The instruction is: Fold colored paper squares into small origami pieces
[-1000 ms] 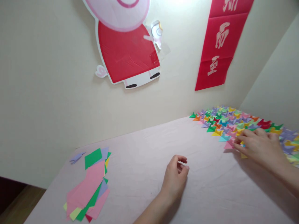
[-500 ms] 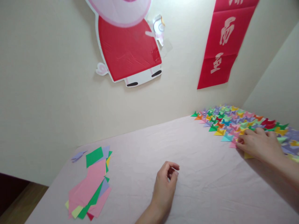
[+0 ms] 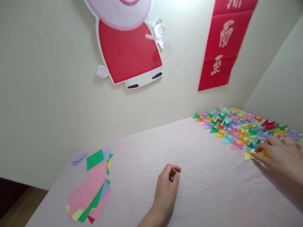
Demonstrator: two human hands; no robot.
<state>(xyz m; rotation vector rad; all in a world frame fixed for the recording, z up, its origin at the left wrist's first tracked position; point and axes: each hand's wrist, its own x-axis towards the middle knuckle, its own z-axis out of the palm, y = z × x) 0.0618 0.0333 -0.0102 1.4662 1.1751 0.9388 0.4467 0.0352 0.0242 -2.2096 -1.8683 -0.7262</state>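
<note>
My left hand (image 3: 167,186) rests on the sheet near the middle, fingers loosely curled, a small gap between thumb and index finger and nothing held. On the right, my right hand (image 3: 280,156) is closed, with thumb and fingertips on a yellow folded paper bird (image 3: 249,154) at the near edge of a group of several such birds. Its fingers partly cover that piece. Beside it stand a pink folded bird (image 3: 237,145) and a blue one (image 3: 252,145), partly hidden. A light-blue bird (image 3: 228,138) sits farther along the same edge.
Loose paper sheets in several colours, among them a pink sheet (image 3: 91,187) and a green sheet (image 3: 95,160), lie at left. Near them is a purple folded paper (image 3: 79,159). Behind the covered surface (image 3: 142,151) rises a wall with a cartoon cutout (image 3: 130,52) and red banner (image 3: 224,47).
My right hand has drawn back slightly to the right and nearer, leaving the pink bird uncovered and the yellow one in its fingertips. My left hand has stayed still.
</note>
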